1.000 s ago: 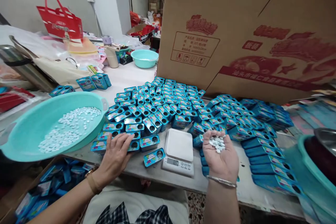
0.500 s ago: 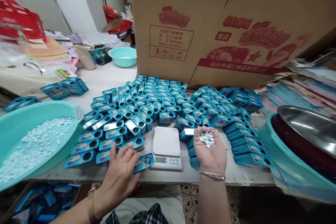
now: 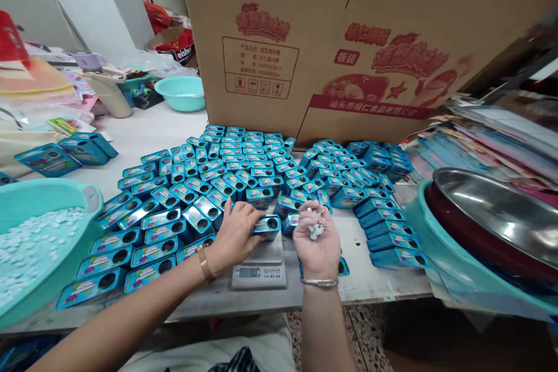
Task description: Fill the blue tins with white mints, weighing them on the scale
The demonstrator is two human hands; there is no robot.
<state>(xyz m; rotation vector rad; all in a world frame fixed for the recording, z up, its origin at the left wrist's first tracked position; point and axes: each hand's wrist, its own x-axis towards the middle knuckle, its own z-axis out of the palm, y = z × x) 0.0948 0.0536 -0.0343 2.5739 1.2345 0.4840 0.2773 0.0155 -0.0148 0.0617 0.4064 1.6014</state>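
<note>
My left hand (image 3: 238, 232) is closed on a small blue tin (image 3: 267, 225) with a round hole in its top, held above the plate of the white digital scale (image 3: 260, 275). The scale's display looks like 0.0. To the right of it, my right hand (image 3: 317, 244) is turned palm up and cupped around a small heap of pale mint tablets (image 3: 316, 229), its fingers partly curled over them. Beneath the right wrist part of another blue tin (image 3: 344, 267) shows. Many blue tins (image 3: 162, 250) stand in close rows around both hands.
A turquoise basin (image 3: 89, 200) of pale tablets stands at the left. On the right are a steel bowl (image 3: 492, 203) and another turquoise basin (image 3: 440, 232). A big cardboard box (image 3: 322, 11) rises behind the tins. Stacked papers (image 3: 471, 151) lie far right.
My left hand has lifted a tin from the table's front and brought it over the scale. My right hand's fingers have curled further around the tablets. The view has shifted right.
</note>
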